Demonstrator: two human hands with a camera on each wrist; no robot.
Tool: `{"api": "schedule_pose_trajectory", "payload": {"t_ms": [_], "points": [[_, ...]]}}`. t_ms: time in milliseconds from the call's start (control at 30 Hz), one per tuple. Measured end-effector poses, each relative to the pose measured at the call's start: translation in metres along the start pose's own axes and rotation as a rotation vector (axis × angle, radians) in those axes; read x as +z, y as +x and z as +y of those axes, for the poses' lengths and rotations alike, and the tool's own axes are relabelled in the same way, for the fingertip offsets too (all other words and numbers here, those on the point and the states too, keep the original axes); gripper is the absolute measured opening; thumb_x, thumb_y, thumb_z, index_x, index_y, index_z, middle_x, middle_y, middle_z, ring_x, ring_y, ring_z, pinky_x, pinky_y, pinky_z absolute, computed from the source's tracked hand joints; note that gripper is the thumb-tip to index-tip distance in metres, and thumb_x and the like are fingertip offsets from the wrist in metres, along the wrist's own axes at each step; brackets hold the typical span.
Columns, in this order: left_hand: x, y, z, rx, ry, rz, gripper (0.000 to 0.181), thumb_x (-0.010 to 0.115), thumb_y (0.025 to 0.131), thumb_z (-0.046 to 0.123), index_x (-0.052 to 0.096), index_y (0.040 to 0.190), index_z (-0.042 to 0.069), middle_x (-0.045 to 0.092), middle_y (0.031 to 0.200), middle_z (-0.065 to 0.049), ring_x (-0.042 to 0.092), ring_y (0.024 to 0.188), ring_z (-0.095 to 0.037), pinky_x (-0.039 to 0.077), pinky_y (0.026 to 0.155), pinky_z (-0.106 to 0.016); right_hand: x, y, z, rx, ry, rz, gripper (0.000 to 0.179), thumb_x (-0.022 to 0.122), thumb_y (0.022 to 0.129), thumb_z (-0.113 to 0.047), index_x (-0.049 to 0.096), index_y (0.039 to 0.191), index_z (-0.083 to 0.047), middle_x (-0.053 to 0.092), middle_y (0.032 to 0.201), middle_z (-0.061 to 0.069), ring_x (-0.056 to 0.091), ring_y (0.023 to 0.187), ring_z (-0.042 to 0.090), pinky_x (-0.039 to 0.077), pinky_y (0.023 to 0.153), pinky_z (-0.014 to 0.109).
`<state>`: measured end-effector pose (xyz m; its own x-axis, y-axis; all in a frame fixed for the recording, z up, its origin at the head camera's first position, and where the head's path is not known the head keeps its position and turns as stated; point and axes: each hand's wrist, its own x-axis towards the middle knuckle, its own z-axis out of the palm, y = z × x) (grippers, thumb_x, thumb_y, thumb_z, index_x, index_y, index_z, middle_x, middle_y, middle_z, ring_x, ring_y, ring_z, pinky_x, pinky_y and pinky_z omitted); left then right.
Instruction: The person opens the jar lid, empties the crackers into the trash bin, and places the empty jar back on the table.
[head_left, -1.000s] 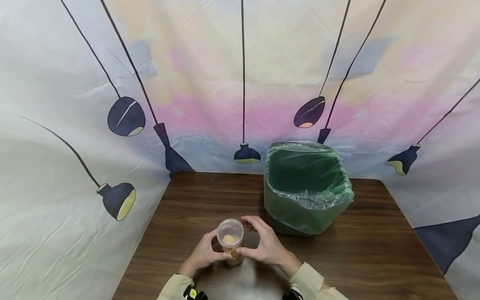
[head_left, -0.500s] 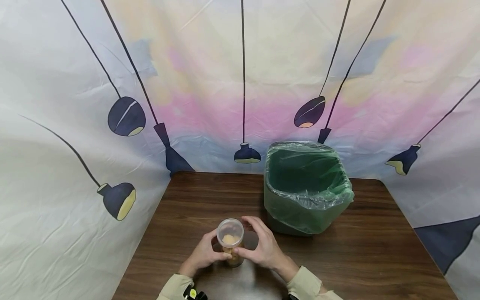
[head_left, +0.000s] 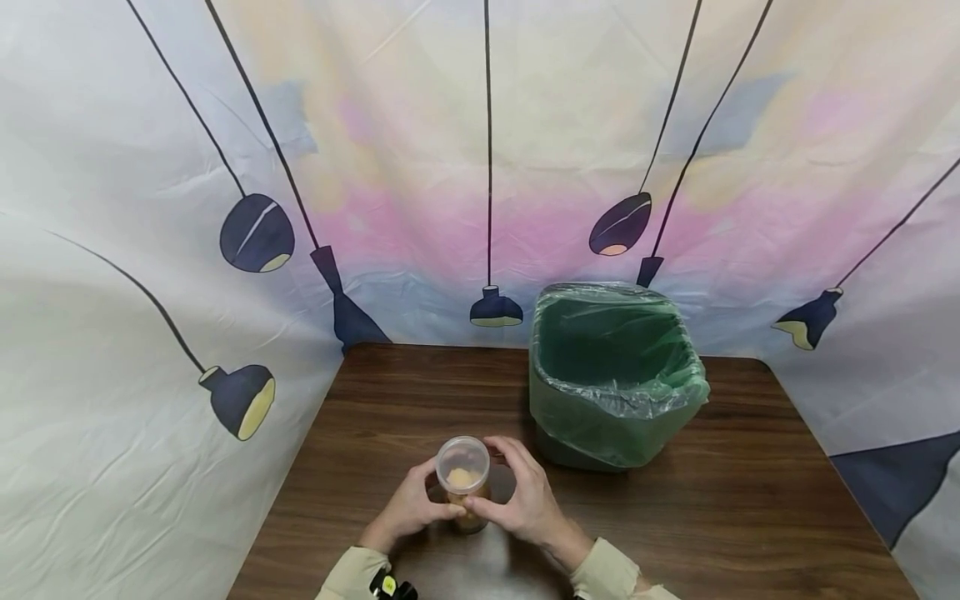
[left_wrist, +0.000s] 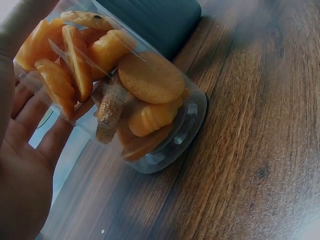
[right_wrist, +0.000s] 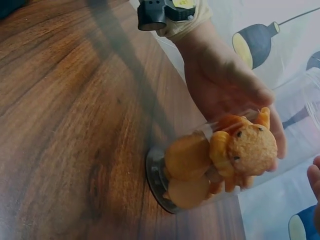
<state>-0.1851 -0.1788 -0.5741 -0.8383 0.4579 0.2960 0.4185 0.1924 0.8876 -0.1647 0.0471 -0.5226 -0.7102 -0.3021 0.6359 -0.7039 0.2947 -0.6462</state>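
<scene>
A clear plastic jar (head_left: 462,479) stands upright on the table, filled partway with orange-brown cookies (left_wrist: 151,77) of several shapes. One round piece (right_wrist: 253,150) near the top has dark dots. Whether a clear lid covers the top cannot be told. From the left, my left hand (head_left: 408,506) grips the jar, thumb in front; the right wrist view shows this hand (right_wrist: 220,80) behind the clear wall. My right hand (head_left: 528,496) holds the jar's right side, its thumb on the front and curved fingers by the rim. Only its fingertips (right_wrist: 315,177) enter the right wrist view.
A dark bin (head_left: 585,454) lined with a green translucent bag (head_left: 637,429) stands at the back right of the brown wooden table (head_left: 735,500). Behind the table hangs a cloth (head_left: 420,183) printed with pendant lamps.
My right thumb has slid slightly left across the jar's front, and the right wrist has shifted a little left with it. The left hand and jar stay in place.
</scene>
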Motion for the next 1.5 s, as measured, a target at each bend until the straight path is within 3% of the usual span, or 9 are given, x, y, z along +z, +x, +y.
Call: {"api": "schedule_pose_trajectory", "payload": {"t_ms": [200, 467, 567, 700, 800, 1100, 1233, 1367, 1500], "points": [[0.000, 0.000, -0.004, -0.003, -0.025, -0.001, 0.067, 0.086, 0.073, 0.013, 0.055, 0.133, 0.008, 0.064, 0.126, -0.012, 0.059, 0.115, -0.013, 0.047, 0.097, -0.028, 0.004, -0.002, -0.002, 0.019, -0.043, 0.025, 0.075, 0.084, 0.075, -0.038, 0.052, 0.132, -0.002, 0.059, 0.125, 0.009, 0.060, 0.107, 0.021, 0.054, 0.085, 0.040], [0.003, -0.003, -0.008, 0.007, 0.022, 0.020, 0.068, 0.085, 0.070, 0.003, 0.054, 0.131, 0.000, 0.064, 0.123, -0.017, 0.059, 0.113, -0.011, 0.048, 0.096, -0.026, 0.009, -0.005, -0.005, 0.076, -0.040, 0.030, 0.075, 0.082, 0.075, -0.043, 0.052, 0.134, -0.007, 0.059, 0.126, 0.005, 0.060, 0.110, 0.018, 0.054, 0.087, 0.037], [0.003, -0.003, -0.008, 0.015, 0.016, 0.022, 0.067, 0.085, 0.071, 0.006, 0.055, 0.131, 0.002, 0.064, 0.124, -0.015, 0.058, 0.114, -0.009, 0.048, 0.096, -0.025, 0.011, -0.004, -0.005, 0.075, -0.043, 0.036, 0.076, 0.082, 0.075, -0.044, 0.051, 0.134, -0.008, 0.059, 0.126, 0.004, 0.060, 0.110, 0.018, 0.054, 0.087, 0.038], [0.001, -0.001, 0.011, 0.015, 0.004, 0.017, 0.065, 0.085, 0.072, 0.008, 0.055, 0.130, 0.001, 0.065, 0.123, -0.015, 0.059, 0.113, -0.009, 0.048, 0.096, -0.025, 0.012, -0.003, -0.004, 0.069, -0.048, 0.049, 0.075, 0.082, 0.075, -0.044, 0.051, 0.135, -0.011, 0.059, 0.125, 0.005, 0.061, 0.108, 0.018, 0.055, 0.085, 0.043], [-0.001, 0.000, 0.025, 0.004, 0.006, 0.015, 0.064, 0.085, 0.072, 0.006, 0.055, 0.128, -0.004, 0.065, 0.121, -0.017, 0.060, 0.112, -0.011, 0.048, 0.095, -0.025, 0.013, -0.003, -0.004, 0.067, -0.051, 0.057, 0.075, 0.083, 0.074, -0.043, 0.051, 0.134, -0.010, 0.059, 0.125, 0.005, 0.061, 0.108, 0.018, 0.055, 0.085, 0.040], [-0.002, -0.001, 0.030, 0.005, 0.030, 0.009, 0.063, 0.084, 0.073, 0.008, 0.056, 0.128, -0.003, 0.065, 0.122, -0.016, 0.059, 0.112, -0.010, 0.048, 0.095, -0.024, 0.015, -0.003, -0.007, 0.087, -0.025, 0.048, 0.077, 0.087, 0.071, -0.033, 0.051, 0.134, -0.007, 0.059, 0.126, 0.005, 0.061, 0.110, 0.020, 0.054, 0.089, 0.034], [-0.001, -0.001, 0.025, 0.021, 0.048, 0.014, 0.062, 0.084, 0.073, 0.007, 0.056, 0.127, -0.003, 0.065, 0.120, -0.017, 0.060, 0.111, -0.010, 0.049, 0.093, -0.024, 0.016, -0.003, -0.007, 0.084, -0.043, 0.062, 0.077, 0.087, 0.071, -0.037, 0.052, 0.133, -0.007, 0.059, 0.126, 0.005, 0.061, 0.110, 0.019, 0.054, 0.087, 0.038], [0.001, -0.001, 0.007, 0.045, 0.070, 0.029, 0.064, 0.084, 0.072, 0.006, 0.056, 0.128, -0.002, 0.066, 0.119, -0.018, 0.060, 0.108, -0.012, 0.050, 0.091, -0.025, 0.017, -0.002, -0.007, 0.076, -0.054, 0.078, 0.077, 0.085, 0.072, -0.042, 0.053, 0.133, -0.007, 0.060, 0.125, 0.005, 0.061, 0.109, 0.019, 0.054, 0.086, 0.042], [0.002, -0.001, -0.007, 0.039, 0.066, 0.033, 0.066, 0.086, 0.071, 0.009, 0.055, 0.130, 0.004, 0.065, 0.121, -0.014, 0.060, 0.111, -0.011, 0.049, 0.093, -0.025, 0.019, -0.002, -0.008, 0.088, -0.055, 0.087, 0.076, 0.085, 0.073, -0.043, 0.053, 0.132, -0.008, 0.060, 0.125, 0.004, 0.061, 0.109, 0.018, 0.054, 0.088, 0.037]]}}
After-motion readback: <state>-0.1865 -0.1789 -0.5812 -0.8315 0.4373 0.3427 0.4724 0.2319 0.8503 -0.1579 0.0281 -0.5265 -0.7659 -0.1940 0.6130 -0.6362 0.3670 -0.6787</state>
